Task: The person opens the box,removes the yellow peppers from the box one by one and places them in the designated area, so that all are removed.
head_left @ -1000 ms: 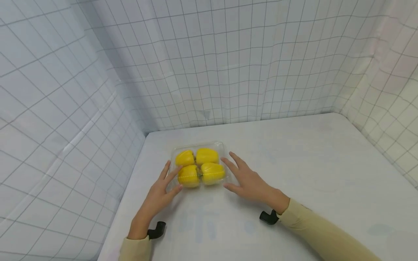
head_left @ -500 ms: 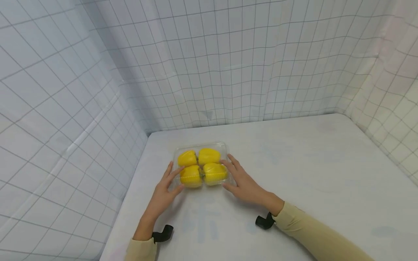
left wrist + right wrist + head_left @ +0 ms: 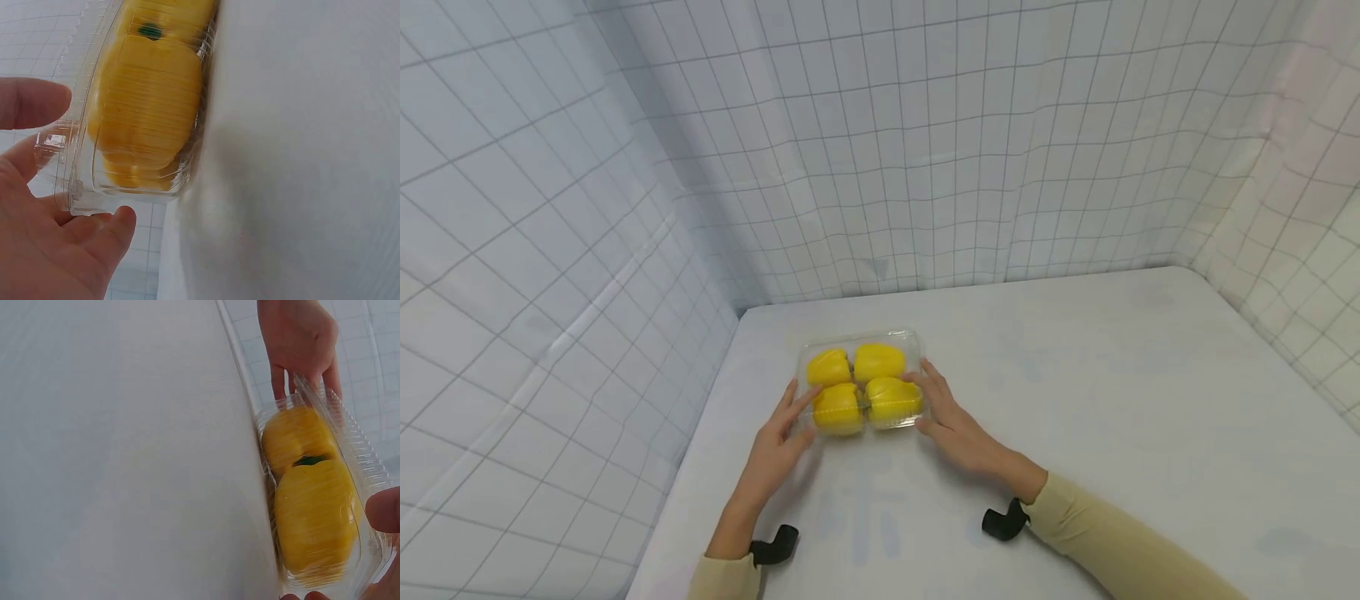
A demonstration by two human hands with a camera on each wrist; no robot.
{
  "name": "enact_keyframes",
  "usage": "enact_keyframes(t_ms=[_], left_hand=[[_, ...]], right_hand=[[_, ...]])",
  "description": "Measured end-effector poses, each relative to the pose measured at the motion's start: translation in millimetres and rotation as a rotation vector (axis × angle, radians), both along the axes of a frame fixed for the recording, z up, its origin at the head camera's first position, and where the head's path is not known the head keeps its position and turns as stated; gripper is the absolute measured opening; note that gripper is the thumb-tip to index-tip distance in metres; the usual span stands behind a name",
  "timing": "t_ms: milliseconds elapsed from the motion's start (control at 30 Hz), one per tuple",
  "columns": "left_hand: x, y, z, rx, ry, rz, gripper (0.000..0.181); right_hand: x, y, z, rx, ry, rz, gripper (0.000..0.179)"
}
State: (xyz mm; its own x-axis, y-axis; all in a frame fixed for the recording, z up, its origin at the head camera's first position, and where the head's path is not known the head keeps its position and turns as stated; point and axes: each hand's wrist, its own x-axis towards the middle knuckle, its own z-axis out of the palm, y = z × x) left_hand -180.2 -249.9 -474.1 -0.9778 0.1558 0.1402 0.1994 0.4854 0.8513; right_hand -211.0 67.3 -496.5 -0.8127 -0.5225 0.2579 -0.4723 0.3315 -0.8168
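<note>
A clear plastic clamshell box [image 3: 857, 340] holds several yellow bell peppers [image 3: 880, 362] and sits on the white table [image 3: 1075, 400]. My left hand [image 3: 773, 450] lies at the box's left end, fingers spread and fairly straight; the index finger reaches over the lid and the thumb is by the near corner. In the left wrist view, fingertips [image 3: 47, 100] are right at the rim of the box. My right hand [image 3: 958, 433] is at the right end in a similar pose, index over the lid. The right wrist view shows a green stem [image 3: 312, 460] between two peppers.
White grid-patterned curtains [image 3: 925, 167] hang behind the table and along both sides. A black curved fitting [image 3: 775, 546] is at the left wrist, and another black fitting [image 3: 1004, 522] is at the right wrist, by the beige sleeve [image 3: 1097, 533].
Over the last second my right hand has moved in to the right end of the box. My left hand stays beside the left end. The box shows no clear movement on the table.
</note>
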Motion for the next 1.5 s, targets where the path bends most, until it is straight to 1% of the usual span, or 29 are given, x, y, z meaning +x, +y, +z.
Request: enact_keyframes(t_ms=[167, 400, 567, 667, 800, 1000, 1100, 1233, 1300, 1433, 1500], left_hand=[[1.3, 0.3, 0.3, -0.031, -0.001, 0.015, 0.063], [-2.5, 1.2, -4.6, -0.092, 0.008, 0.061, 0.068], [-1.8, 3.5, -1.1, -0.104, 0.016, 0.083, 0.068], [-1.7, 5.1, 1.1, -0.097, 0.02, 0.096, 0.067], [-2.4, 6.9, 0.2, -0.092, 0.032, 0.112, 0.066], [-3.2, 8.5, -1.8, -0.054, 0.037, 0.099, 0.066], [-4.0, 8.1, -2.0, -0.019, 0.029, 0.092, 0.068], [-5.0, 7.0, -1.0, 0.014, 0.025, 0.089, 0.07], [-5.4, 5.8, -0.9, 0.016, 0.029, 0.089, 0.071], [-6.0, 3.0, -0.7, 0.021, 0.03, 0.083, 0.07], [-6.0, 1.7, 0.4, 0.027, 0.019, 0.08, 0.069]], right_hand=[[1.8, -1.4, 1.6, 0.002, -0.01, -0.017, 0.057], [0.8, -4.4, -2.5, -0.009, 0.023, -0.052, 0.053], [0.6, -6.3, -3.1, -0.036, 0.019, -0.07, 0.05], [1.8, -8.7, -2.6, -0.066, 0.021, -0.093, 0.048], [4.0, -12.2, -2.2, -0.107, 0.016, -0.132, 0.045], [6.6, -14.9, -3.6, -0.132, 0.003, -0.184, 0.046], [6.6, -15.5, -5.1, -0.15, 0.01, -0.184, 0.05], [5.2, -15.5, -7.6, -0.182, 0.033, -0.154, 0.058], [4.9, -15.5, -9.3, -0.188, 0.048, -0.141, 0.061], [5.7, -15.9, -11.7, -0.168, 0.058, -0.142, 0.064], [6.4, -16.4, -11.8, -0.15, 0.053, -0.148, 0.065]])
